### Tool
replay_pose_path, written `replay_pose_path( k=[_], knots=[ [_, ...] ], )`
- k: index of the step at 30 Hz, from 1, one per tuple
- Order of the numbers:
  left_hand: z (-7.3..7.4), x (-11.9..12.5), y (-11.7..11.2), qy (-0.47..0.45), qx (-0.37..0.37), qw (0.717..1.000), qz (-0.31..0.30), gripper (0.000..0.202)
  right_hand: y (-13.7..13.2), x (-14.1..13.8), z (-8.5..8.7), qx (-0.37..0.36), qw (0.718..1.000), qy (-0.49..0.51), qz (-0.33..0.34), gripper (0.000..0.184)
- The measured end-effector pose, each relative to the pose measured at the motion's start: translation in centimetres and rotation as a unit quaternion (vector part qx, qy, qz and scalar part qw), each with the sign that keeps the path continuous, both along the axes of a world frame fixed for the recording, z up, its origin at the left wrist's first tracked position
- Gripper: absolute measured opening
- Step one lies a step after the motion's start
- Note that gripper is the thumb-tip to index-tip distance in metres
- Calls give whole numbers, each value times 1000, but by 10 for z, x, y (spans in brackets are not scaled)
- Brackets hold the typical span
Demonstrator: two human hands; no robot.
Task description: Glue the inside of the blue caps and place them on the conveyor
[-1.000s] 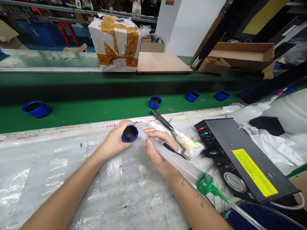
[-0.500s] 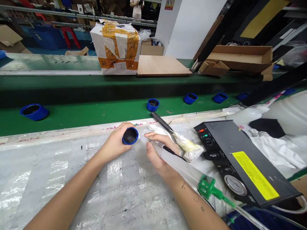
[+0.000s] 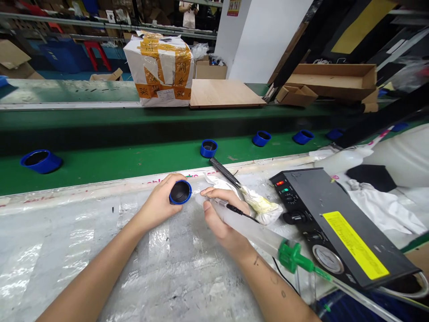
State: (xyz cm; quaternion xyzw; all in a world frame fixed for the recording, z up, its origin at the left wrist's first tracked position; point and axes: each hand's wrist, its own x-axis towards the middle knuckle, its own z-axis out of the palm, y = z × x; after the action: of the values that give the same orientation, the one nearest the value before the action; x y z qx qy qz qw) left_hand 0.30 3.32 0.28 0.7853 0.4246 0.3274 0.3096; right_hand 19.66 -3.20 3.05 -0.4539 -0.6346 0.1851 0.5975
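My left hand (image 3: 161, 200) is closed around a blue ring-shaped cup with a black inside (image 3: 180, 192), its opening tilted up toward me. In my right hand (image 3: 223, 214) is a translucent dispensing syringe (image 3: 254, 230) with a green cap (image 3: 295, 257) and a hose at its back end. The syringe's front end points at the cup's right side; whether its tip touches the rim I cannot tell. Just beyond my right hand lie a tool with a black textured handle (image 3: 225, 172) and a crumpled, yellow-stained white wipe (image 3: 263, 205).
A black dispenser controller (image 3: 335, 223) with knobs and a gauge sits at right, near a white cloth (image 3: 385, 205). Several blue cups, including one at left (image 3: 41, 161), stand on the green conveyor (image 3: 150, 154). Behind it are a taped box (image 3: 161, 69) and a wooden board (image 3: 226, 93).
The blue cups on the conveyor have shifted slightly left in view. The cup in my left hand looks slightly turned, showing more of its inside. Both hands keep their grip.
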Motion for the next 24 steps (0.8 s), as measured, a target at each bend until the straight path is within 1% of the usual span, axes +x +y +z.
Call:
replay_pose_path(
  k=[2, 5, 8, 10, 13, 16, 19, 21, 23, 24],
  knots=[
    [-1, 0, 0, -2, -4, 1000, 2, 51, 0, 0, 1, -4, 1000, 0, -7, 19],
    [-2, 0, 2, -4, -12, 1000, 3, 54, 0, 1, 0, -32, 999, -9, -16, 17],
    [-3, -1, 3, -5, -21, 1000, 11, 57, -1, 3, -2, -43, 999, 2, -17, 20],
    [-4, -1, 2, -6, -24, 999, 22, 54, -1, 4, -4, -35, 999, 13, -23, 24],
    [-6, -1, 0, -4, -18, 998, 53, 45, 0, 7, -5, -22, 997, 32, -61, 23],
    [-7, -6, 8, 10, 7, 993, 121, 48, 5, 8, -6, -20, 994, 40, -101, 19],
    [-4, -24, 34, 51, 25, 973, 223, 56, 10, 9, -6, -20, 993, 40, -113, 17],
    [1, -40, 57, 103, 9, 945, 310, 62, 13, 8, -6, -24, 993, 39, -105, 17],
    [6, -56, 76, 144, -26, 904, 401, 66, 14, 8, -7, -29, 994, 36, -98, 16],
    [8, -62, 83, 151, -39, 891, 426, 68, 14, 8, -8, -29, 994, 35, -95, 16]
  ],
)
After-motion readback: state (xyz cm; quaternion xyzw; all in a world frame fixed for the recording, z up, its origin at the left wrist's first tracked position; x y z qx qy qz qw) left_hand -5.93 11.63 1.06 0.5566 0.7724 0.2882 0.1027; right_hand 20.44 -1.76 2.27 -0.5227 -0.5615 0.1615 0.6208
